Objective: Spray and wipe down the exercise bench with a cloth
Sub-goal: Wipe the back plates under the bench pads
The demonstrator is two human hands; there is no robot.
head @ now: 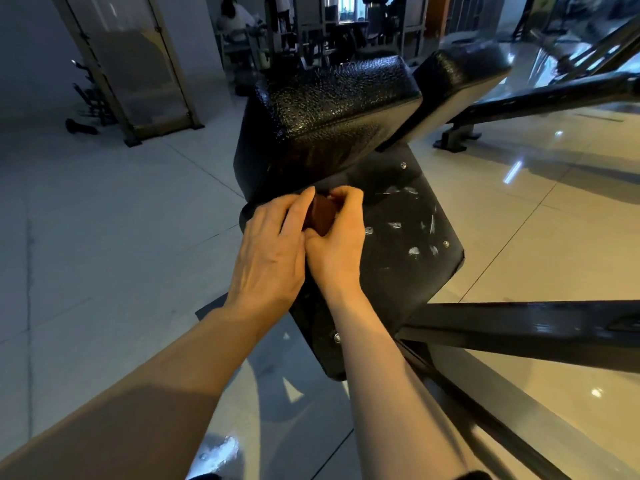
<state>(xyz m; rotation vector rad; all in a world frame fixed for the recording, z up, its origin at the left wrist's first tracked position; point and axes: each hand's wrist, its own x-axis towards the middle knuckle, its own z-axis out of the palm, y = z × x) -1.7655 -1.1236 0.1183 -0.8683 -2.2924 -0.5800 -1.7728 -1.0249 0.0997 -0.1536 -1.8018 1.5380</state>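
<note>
On the bench's flat black panel (398, 237), just below the textured black pad (329, 109), both hands meet around a small folded reddish-brown cloth (320, 213). Left hand (273, 247) curls its fingers over the cloth's left side; right hand (337, 237) pinches it from the right, thumb and fingers wrapped on it. White smears mark the panel to the right. Glossy floor tiles (104, 237) surround the bench frame (519, 330).

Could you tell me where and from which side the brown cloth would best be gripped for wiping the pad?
The brown cloth sits bunched between the left hand and right hand, against the scuffed black pad. Probably best gripped over the exposed top of the bundle, from above on the near side: the raised cushion blocks the far side.
</note>
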